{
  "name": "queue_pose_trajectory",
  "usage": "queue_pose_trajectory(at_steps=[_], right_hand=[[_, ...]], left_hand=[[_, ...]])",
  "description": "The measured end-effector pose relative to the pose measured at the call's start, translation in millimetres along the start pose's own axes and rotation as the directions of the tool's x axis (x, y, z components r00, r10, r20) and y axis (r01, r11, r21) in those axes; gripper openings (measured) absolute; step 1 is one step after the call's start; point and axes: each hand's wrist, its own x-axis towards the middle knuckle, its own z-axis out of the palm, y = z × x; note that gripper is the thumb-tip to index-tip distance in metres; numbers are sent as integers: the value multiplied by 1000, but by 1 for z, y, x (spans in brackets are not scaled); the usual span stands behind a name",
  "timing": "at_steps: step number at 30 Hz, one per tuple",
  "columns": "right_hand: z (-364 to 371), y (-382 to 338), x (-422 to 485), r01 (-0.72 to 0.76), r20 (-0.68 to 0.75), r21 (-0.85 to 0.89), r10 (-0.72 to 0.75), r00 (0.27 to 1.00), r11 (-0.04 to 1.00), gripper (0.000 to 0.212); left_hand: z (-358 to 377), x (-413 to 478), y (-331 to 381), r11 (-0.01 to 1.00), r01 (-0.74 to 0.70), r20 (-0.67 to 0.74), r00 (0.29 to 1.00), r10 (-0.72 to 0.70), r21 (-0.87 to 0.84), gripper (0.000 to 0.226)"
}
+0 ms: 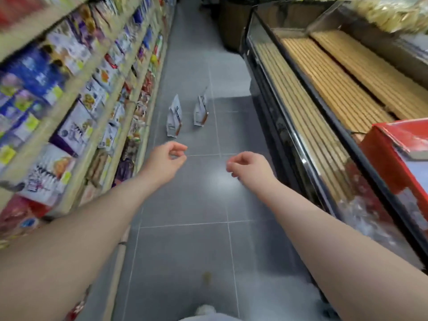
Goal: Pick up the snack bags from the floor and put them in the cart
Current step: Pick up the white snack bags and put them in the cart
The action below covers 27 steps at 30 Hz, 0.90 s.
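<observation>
Two white snack bags stand upright on the grey tiled floor of a shop aisle: the left bag and the right bag. Both arms reach forward over the floor. My left hand hovers just short of the left bag, fingers loosely curled and holding nothing. My right hand hangs to the right and nearer to me, fingers also loosely curled and empty. No cart is in view.
Shelves packed with snack packets line the left side of the aisle. A long chest freezer with glass lids runs along the right, with a red box on it. The grey floor runs between them.
</observation>
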Motion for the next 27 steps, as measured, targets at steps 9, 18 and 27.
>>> queue_pose_trajectory(at_steps=[9, 18, 27], right_hand=[[56, -46, 160, 15, 94, -27, -12, 996, 1000, 4], [84, -120, 382, 41, 212, -47, -30, 977, 998, 9], [142, -179, 557, 13, 273, -87, 11, 962, 996, 9]], left_hand=[[-44, 131, -39, 996, 86, -80, 993, -84, 13, 22], [-73, 337, -54, 974, 228, -110, 968, -226, 5, 27], [-115, 511, -99, 967, 253, -127, 959, -252, -15, 25]])
